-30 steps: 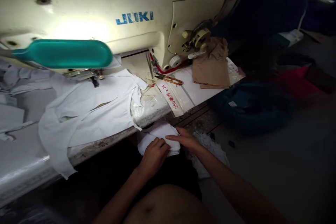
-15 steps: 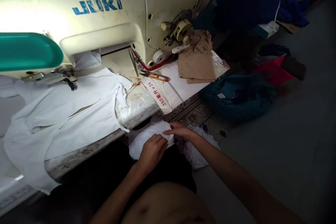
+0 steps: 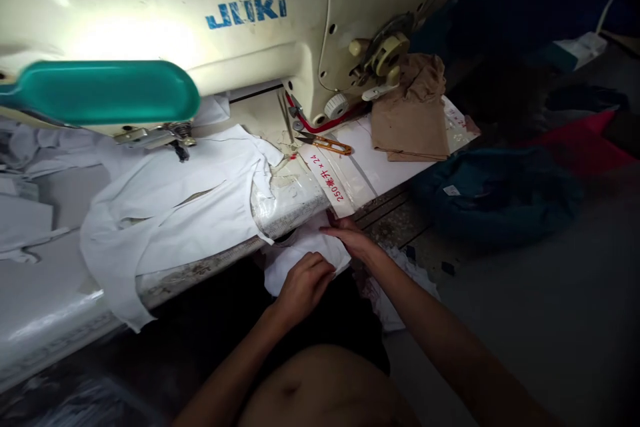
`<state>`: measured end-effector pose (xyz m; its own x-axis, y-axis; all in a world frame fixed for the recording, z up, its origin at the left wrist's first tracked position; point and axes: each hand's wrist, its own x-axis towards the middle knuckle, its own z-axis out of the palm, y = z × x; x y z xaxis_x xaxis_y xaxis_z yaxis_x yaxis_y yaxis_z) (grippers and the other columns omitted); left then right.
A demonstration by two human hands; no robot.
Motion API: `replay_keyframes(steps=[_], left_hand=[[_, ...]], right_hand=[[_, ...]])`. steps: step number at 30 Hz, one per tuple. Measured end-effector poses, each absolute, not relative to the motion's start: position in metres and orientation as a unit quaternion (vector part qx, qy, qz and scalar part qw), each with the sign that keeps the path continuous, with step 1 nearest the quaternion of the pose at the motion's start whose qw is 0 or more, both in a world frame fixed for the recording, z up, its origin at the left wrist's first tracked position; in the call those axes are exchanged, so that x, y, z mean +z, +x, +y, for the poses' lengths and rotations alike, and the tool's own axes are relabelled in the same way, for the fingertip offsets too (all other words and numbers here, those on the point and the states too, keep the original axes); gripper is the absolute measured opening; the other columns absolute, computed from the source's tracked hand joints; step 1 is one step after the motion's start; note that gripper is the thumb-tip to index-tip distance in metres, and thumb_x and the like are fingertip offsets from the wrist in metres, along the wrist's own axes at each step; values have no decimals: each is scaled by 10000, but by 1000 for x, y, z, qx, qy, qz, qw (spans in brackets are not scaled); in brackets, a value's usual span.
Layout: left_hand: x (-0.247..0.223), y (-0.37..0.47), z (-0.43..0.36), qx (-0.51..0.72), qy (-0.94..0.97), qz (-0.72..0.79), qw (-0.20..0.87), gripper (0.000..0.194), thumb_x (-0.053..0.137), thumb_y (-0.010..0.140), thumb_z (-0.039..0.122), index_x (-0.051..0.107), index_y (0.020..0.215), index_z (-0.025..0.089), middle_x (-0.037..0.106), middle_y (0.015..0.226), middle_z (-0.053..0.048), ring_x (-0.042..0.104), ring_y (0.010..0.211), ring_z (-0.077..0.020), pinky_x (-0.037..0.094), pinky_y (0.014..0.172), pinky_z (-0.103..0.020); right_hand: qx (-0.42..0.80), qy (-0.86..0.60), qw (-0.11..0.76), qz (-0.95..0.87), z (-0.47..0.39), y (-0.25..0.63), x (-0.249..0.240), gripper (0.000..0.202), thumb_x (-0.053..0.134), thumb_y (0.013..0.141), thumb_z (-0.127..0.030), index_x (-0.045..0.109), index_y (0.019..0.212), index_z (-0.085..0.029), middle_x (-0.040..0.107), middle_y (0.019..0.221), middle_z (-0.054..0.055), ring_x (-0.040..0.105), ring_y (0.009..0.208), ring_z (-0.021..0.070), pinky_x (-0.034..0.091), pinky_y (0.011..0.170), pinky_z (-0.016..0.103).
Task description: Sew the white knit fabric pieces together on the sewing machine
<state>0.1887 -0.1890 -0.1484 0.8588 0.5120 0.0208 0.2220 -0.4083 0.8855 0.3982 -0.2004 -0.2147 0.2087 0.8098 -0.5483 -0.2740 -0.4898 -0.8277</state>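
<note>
A piece of white cloth lies over my lap, just below the table edge. My left hand is closed, its fingertips pinching the near edge of this cloth. At the far right edge, my right hand grips the same cloth between thumb and fingers, part of the fingers hidden behind it. A larger cut white garment piece is spread on the sewing table under the needle area, one end hanging over the front edge. The sewing machine stands behind it.
Orange thread snips lie on the table near a folded brown cloth. More white pieces are at the left. On the floor to the right sit a teal bundle and a red item.
The view has shifted left, so the machine and table appear farther right. My right hand has moved up along the cloth, away from my left hand, and the cloth looks more spread.
</note>
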Motion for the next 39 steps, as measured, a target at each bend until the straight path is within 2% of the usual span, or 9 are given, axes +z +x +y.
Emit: replay_keyframes(steps=[7, 11, 14, 17, 21, 26, 31, 36, 39], left_hand=[[-101, 150, -185, 200, 669, 372, 612, 211, 603, 1020, 371, 656, 932, 186, 651, 851, -25, 592, 785, -153, 445, 718, -264], [-75, 114, -174, 206, 604, 462, 616, 270, 664, 970, 438, 691, 896, 180, 624, 783, -6, 547, 727, -139, 402, 653, -247], [-62, 92, -164, 200, 604, 482, 602, 264, 680, 956, 438, 744, 920, 185, 599, 722, 7, 515, 681, -129, 376, 627, -245], [-53, 76, -157, 194, 629, 483, 578, 249, 680, 959, 429, 781, 952, 202, 600, 692, 12, 512, 656, -125, 369, 622, -247], [-42, 62, -151, 205, 651, 473, 557, 245, 647, 983, 412, 774, 952, 205, 658, 746, -2, 550, 682, -134, 395, 645, -250], [-27, 47, -145, 193, 653, 458, 572, 251, 640, 988, 430, 745, 939, 208, 705, 843, -17, 594, 743, -144, 411, 646, -244], [14, 13, -107, 235, 598, 491, 588, 351, 647, 955, 535, 717, 878, 200, 695, 791, -20, 611, 700, -151, 442, 594, -236], [106, -37, -16, 364, 609, 627, 321, 378, 639, 943, 543, 677, 1008, 173, 643, 750, 2, 559, 589, -101, 429, 541, -208], [148, -48, 39, 401, 653, 634, 104, 503, 417, 1056, 450, 586, 1216, 4, 601, 851, -8, 604, 731, -56, 437, 743, -306]], right_hand=[[433, -735, 438, -285, -218, 410, -189, 443, 828, 687, -580, 751, 908, -204, 785, 995, 110, 705, 1009, 312, 517, 989, 467], [472, -700, 388, -370, -224, 398, -134, 423, 818, 774, -561, 801, 1015, -213, 789, 990, 98, 714, 920, 293, 556, 857, 412], [539, -608, 307, -496, -215, 366, -96, 365, 817, 824, -503, 811, 1103, -267, 751, 1232, 89, 691, 1105, 303, 559, 830, 358], [566, -557, 291, -534, -198, 327, -73, 626, 903, 746, -455, 722, 1331, -321, 693, 1368, 63, 688, 1085, 276, 558, 880, 355], [579, -529, 275, -556, -176, 292, -59, 242, 779, 883, -473, 809, 1009, -269, 779, 967, 30, 684, 841, 207, 511, 739, 295], [559, -512, 266, -595, -156, 274, -41, 214, 739, 916, -464, 809, 882, -265, 748, 809, 11, 641, 740, 178, 455, 655, 276], [657, -457, 221, -557, -133, 273, -23, 240, 804, 850, -497, 812, 900, -262, 754, 781, 21, 666, 728, 191, 493, 651, 284], [632, -460, 256, -569, -74, 296, 6, 312, 793, 865, -519, 806, 968, -225, 774, 799, 57, 706, 739, 202, 537, 661, 293], [589, -478, 331, -562, -28, 312, 13, 377, 801, 855, -540, 791, 1022, -202, 795, 988, 104, 745, 886, 241, 565, 682, 297]])
